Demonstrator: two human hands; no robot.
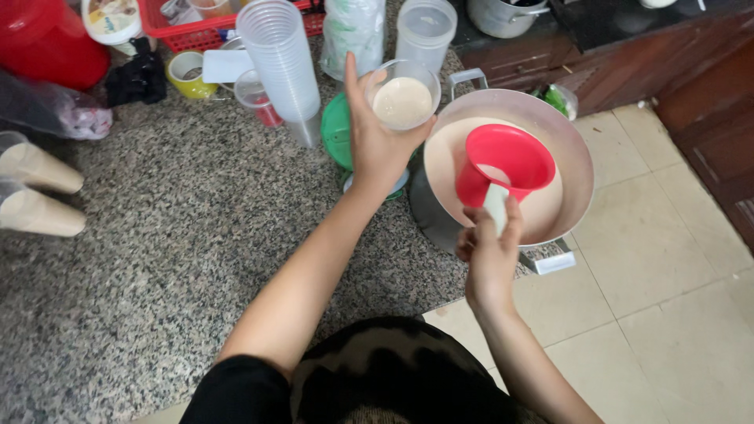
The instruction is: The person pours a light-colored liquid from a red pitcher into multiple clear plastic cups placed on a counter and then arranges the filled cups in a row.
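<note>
My left hand [375,141] holds a clear plastic cup [403,98] filled with beige liquid, above the granite counter's right edge. My right hand [488,255] grips the white handle of a red scoop [504,161], which hangs over a large metal pot [577,149] of the same beige liquid. The pot stands just off the counter's edge, to the right of the cup. A green lid [336,129] lies partly hidden under my left hand.
A tall stack of clear cups [281,63] lies tilted on the granite counter [173,235]. Two filled cups [35,188] lie at the left edge. A red basket [192,27], yellow tape roll [187,72], plastic tubs [424,31] and a tiled floor [675,314] surround.
</note>
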